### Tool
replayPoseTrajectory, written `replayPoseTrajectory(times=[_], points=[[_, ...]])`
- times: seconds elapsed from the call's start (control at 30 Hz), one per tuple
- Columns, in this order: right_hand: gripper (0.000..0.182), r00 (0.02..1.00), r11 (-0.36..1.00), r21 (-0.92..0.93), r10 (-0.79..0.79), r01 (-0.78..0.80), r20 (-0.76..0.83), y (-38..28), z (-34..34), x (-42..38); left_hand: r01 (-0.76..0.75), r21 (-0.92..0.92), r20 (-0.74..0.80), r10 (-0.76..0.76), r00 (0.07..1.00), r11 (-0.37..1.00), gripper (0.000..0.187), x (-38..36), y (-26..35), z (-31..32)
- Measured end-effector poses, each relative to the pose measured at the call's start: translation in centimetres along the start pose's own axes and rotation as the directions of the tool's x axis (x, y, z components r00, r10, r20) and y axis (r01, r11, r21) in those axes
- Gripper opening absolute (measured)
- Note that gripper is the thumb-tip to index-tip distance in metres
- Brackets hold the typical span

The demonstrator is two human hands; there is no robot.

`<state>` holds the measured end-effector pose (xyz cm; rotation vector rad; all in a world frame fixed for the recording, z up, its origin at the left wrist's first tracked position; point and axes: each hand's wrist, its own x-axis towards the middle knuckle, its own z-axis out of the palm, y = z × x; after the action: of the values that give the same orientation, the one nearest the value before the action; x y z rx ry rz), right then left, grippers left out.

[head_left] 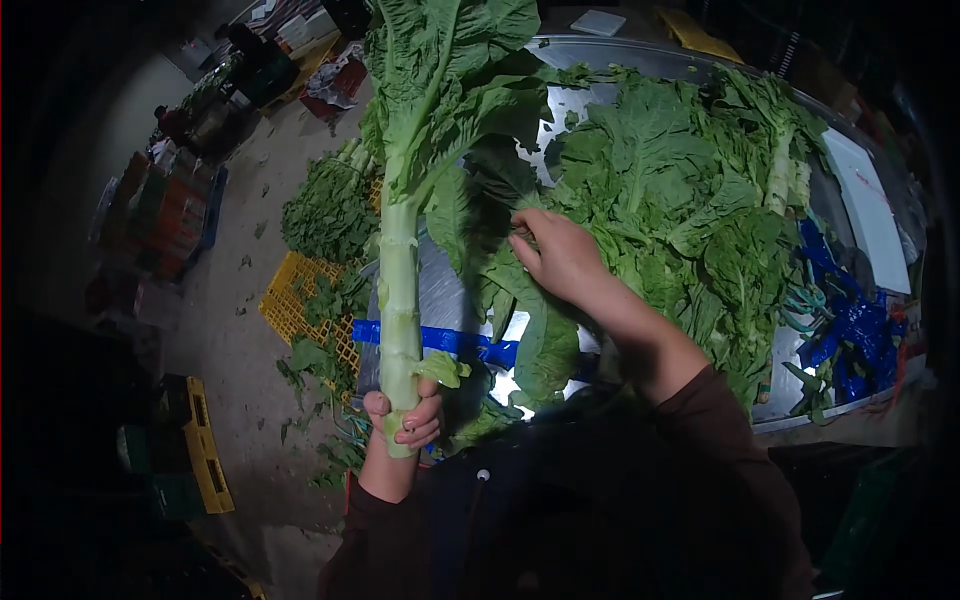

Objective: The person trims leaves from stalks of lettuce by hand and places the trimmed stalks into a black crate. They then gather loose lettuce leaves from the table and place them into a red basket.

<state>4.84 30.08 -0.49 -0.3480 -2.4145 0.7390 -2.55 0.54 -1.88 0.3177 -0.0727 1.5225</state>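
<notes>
A long pale green stalk (399, 290) with a large leafy top stands nearly upright in front of me. My left hand (408, 418) is wrapped round its lower end, where a small leaf sticks out beside the fingers. My right hand (555, 250) is to the right of the stalk, its fingers bent close together near dark hanging leaves; whether they pinch a leaf is unclear. Loose green leaves (640, 150) are heaped on the metal table (440, 285), with another leafy stalk (779, 170) at the right of the heap. Blue tape (450, 341) crosses the table's near left part.
A white board (868, 205) and tangled blue tape (850, 300) are on the table's right side. On the floor to the left are a yellow crate (300, 292), a leafy pile (325, 210) and scattered leaves. Stacked crates (160, 215) stand farther left.
</notes>
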Motion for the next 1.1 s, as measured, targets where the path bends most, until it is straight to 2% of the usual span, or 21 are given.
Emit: replayPoseTrajectory(times=[0.07,0.2,0.27,0.33,0.4,0.47,0.53,0.57,0.6,0.63,0.67,0.7,0.73,0.77,0.8,0.83,0.9,0.93,0.97,1.03,1.1], points=[[0.028,0.999,0.998,0.059,0.004,-0.001,-0.045,-0.2,-0.2,0.7,0.001,0.014,0.000,-0.001,1.000,1.000,0.056,-0.3,-0.3,0.2],[0.028,0.995,0.963,0.254,0.075,-0.089,0.065,-1.6,-0.2,0.4,0.034,0.044,-0.038,-0.033,0.999,0.998,0.056,-1.0,-1.2,0.6],[0.033,0.965,0.828,0.507,0.148,-0.240,0.215,-2.4,-0.1,0.3,0.044,0.056,-0.082,-0.039,0.996,0.997,0.056,-1.3,-1.5,0.8],[0.043,0.951,0.790,0.550,0.135,-0.272,0.277,-2.6,0.4,0.1,0.058,0.080,-0.094,-0.050,0.994,0.995,0.056,-1.7,-1.7,0.9],[0.049,0.921,0.509,0.782,0.062,-0.360,0.384,-3.8,0.4,0.1,0.081,0.102,-0.132,-0.067,0.989,0.992,0.056,-2.1,-1.8,0.9],[0.054,0.892,0.448,0.783,0.086,-0.433,0.444,-5.2,-0.9,0.2,0.125,0.103,-0.140,-0.110,0.984,0.987,0.056,-2.5,-1.3,1.1],[0.058,0.893,0.301,0.844,0.069,-0.444,0.445,-6.5,-2.3,0.1,0.260,0.280,-0.362,-0.150,0.920,0.924,0.053,-2.7,-0.3,1.9],[0.058,0.900,0.310,0.846,0.095,-0.433,0.425,-6.6,-2.6,0.0,0.287,0.276,-0.349,-0.182,0.919,0.918,0.053,-2.4,0.1,2.3],[0.061,0.897,0.099,0.891,0.037,-0.442,0.441,-6.5,-2.9,-0.3,0.422,0.541,-0.536,-0.088,0.839,0.727,0.052,-1.9,0.7,2.8],[0.063,0.901,-0.115,0.894,-0.021,-0.433,0.434,-6.3,-3.2,-0.7,0.559,0.705,-0.646,0.071,0.760,0.438,0.051,-1.2,1.2,3.4],[0.061,0.908,-0.156,0.895,-0.031,-0.417,0.418,-5.3,-2.9,-1.5,0.653,0.702,-0.709,0.198,0.677,0.283,0.047,0.3,1.2,4.8],[0.061,0.921,-0.137,0.914,0.022,-0.383,0.389,-5.5,-3.4,-2.5,0.656,0.708,-0.700,0.142,0.700,0.261,0.047,1.1,1.4,4.7],[0.059,0.942,-0.186,0.937,0.108,-0.294,0.317,-6.0,-3.9,-3.8,0.601,0.790,-0.550,0.293,0.782,-0.121,0.045,1.9,1.6,4.4],[0.058,0.951,-0.226,0.955,0.197,-0.194,0.239,-6.4,-4.4,-5.1,0.478,0.730,-0.330,0.361,0.872,-0.488,0.043,2.5,1.9,4.0],[0.056,0.953,-0.250,0.961,0.245,-0.116,0.179,-6.6,-4.7,-6.6,0.487,0.703,-0.318,0.384,0.867,-0.517,0.045,2.7,2.3,2.8],[0.056,0.941,-0.217,0.974,0.309,-0.069,0.135,-6.8,-4.9,-8.2,0.442,0.726,-0.321,0.309,0.895,-0.527,0.045,3.2,2.7,2.4],[0.051,0.925,-0.143,0.989,0.381,0.045,0.013,-7.7,-5.4,-11.8,0.213,0.593,-0.085,0.202,0.976,-0.777,0.049,4.3,2.9,2.1],[0.042,0.898,-0.183,0.981,0.439,0.068,0.019,-8.4,-5.8,-13.6,0.148,0.527,-0.036,0.151,0.988,-0.837,0.054,4.5,2.9,1.8],[0.042,0.871,-0.148,0.984,0.491,0.104,-0.019,-9.0,-6.1,-15.4,0.093,0.554,-0.038,0.087,0.996,-0.827,0.054,5.0,2.7,1.6],[0.050,0.832,-0.012,0.991,0.544,0.134,-0.106,-10.1,-6.3,-18.5,-0.064,0.476,0.096,-0.021,0.995,-0.877,0.057,5.7,1.9,1.4],[0.049,0.773,0.037,0.986,0.617,0.160,-0.148,-11.8,-7.2,-21.4,-0.148,0.481,0.107,-0.110,0.988,-0.864,0.057,6.6,0.4,1.7]])
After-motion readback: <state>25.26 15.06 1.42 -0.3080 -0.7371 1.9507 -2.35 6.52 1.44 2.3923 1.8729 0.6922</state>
